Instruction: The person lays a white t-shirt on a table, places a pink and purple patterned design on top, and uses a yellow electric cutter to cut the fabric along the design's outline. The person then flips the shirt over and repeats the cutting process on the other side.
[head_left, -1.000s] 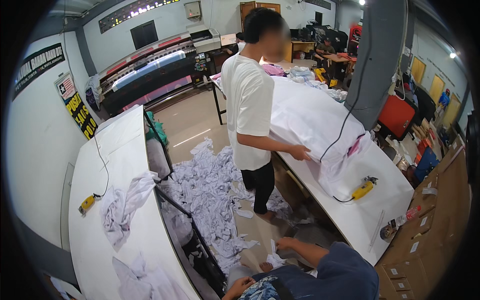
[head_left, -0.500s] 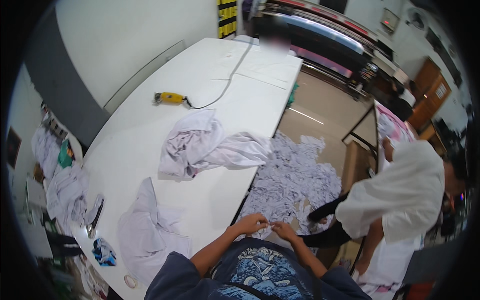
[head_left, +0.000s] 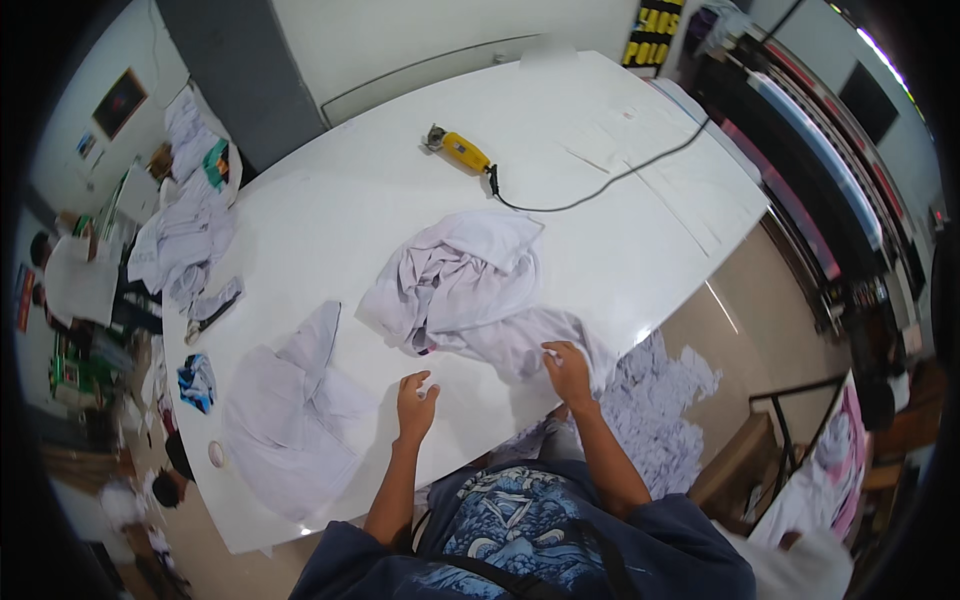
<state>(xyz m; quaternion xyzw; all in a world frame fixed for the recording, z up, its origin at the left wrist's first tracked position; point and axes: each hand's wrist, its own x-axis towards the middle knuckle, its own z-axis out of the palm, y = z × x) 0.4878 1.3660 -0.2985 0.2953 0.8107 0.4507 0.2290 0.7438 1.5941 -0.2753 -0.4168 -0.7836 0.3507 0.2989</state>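
My left hand (head_left: 416, 408) is over the near part of the white table, fingers curved and apart, holding nothing. To its right, my right hand (head_left: 568, 375) hovers at the trailing end of a crumpled white cloth (head_left: 470, 280), its thumb and fingers apart; whether the fingertips touch the fabric I cannot tell. The cloth lies bunched in the middle of the table, its tail reaching the right edge. Left of my left hand, another white cloth piece (head_left: 290, 420) is spread flatter, with one corner folded up.
A yellow electric cloth cutter (head_left: 462, 150) lies on the table (head_left: 330, 210), its cord (head_left: 640, 170) running right. A tape roll (head_left: 216, 454) and blue patterned cloth (head_left: 196, 384) sit at the left edge. Fabric scraps (head_left: 655, 420) cover the floor at right. A large printer (head_left: 830, 170) stands beyond.
The view has swung left toward the table. My hands, earlier close together with fingers pinched above the floor scraps, have separated and moved over the table, fingers now apart.
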